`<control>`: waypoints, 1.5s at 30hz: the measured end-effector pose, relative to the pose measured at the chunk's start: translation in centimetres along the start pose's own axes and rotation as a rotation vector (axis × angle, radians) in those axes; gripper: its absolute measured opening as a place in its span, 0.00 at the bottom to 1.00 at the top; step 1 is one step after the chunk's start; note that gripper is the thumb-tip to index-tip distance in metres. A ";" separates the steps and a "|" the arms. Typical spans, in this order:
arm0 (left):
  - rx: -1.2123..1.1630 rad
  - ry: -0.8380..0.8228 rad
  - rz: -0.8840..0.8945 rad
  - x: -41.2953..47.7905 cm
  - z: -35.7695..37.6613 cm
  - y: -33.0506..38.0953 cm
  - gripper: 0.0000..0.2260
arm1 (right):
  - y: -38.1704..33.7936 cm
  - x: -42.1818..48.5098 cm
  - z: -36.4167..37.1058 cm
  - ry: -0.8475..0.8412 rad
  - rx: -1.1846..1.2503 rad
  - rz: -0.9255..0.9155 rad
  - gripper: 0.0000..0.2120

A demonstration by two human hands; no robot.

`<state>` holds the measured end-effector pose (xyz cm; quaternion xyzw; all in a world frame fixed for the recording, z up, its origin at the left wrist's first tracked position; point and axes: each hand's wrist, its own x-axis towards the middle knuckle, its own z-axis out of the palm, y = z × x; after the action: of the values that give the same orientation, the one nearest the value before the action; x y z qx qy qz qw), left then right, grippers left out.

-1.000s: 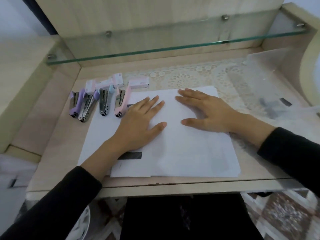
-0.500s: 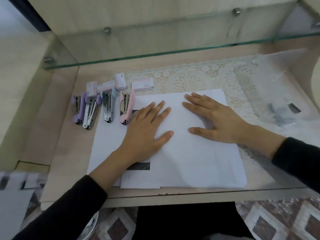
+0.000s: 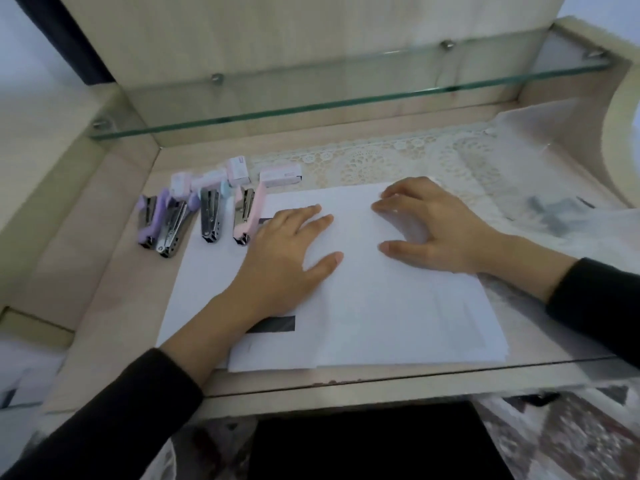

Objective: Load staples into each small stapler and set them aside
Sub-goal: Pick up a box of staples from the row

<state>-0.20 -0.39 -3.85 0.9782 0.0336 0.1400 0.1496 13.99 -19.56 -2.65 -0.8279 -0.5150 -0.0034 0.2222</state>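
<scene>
Both hands rest on a stack of white paper (image 3: 381,306) that lies in the middle of the desk (image 3: 114,271), and neither of them has hold of anything. The left hand (image 3: 287,251) lies flat with the palm down and the fingers straight and a little spread. The right hand (image 3: 436,230) also rests palm down, its fingers somewhat bent so that the tips press on the far part of the sheet. The staplers lie in a row at the far left, by the edge of the paper, all four with metal parts showing. The pink stapler (image 3: 247,216) is just beside the left fingers, then come the blue stapler (image 3: 211,216), a purple stapler (image 3: 173,223) and a second purple stapler (image 3: 147,220) at the outer end. Behind this row are several small pale boxes (image 3: 238,171) - their labels are too small to read. A lace cloth (image 3: 398,161) covers the far part of the desk, a glass shelf (image 3: 346,98) runs above it, and a clear plastic bag (image 3: 554,209) lies at the right.
</scene>
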 end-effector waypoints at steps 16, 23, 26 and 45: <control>0.102 -0.025 -0.007 -0.4 -0.8 0.9 0.20 | -1.4 0.2 -0.8 -0.049 -0.111 0.097 0.27; -0.139 0.182 -0.154 -0.2 -4.4 -0.3 0.05 | -2.2 0.4 -0.8 -0.062 -0.219 0.127 0.21; -0.173 0.330 -0.338 0.4 -6.4 -1.7 0.07 | -1.9 -0.3 -0.2 -0.030 -0.223 0.143 0.27; 0.237 0.071 -0.529 2.4 -5.0 -3.0 0.16 | -1.1 -0.1 0.5 0.104 -0.046 0.222 0.35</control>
<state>0.60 4.19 0.48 0.9407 0.3087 0.1255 0.0643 12.88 -19.08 -2.71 -0.8834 -0.4077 -0.0336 0.2286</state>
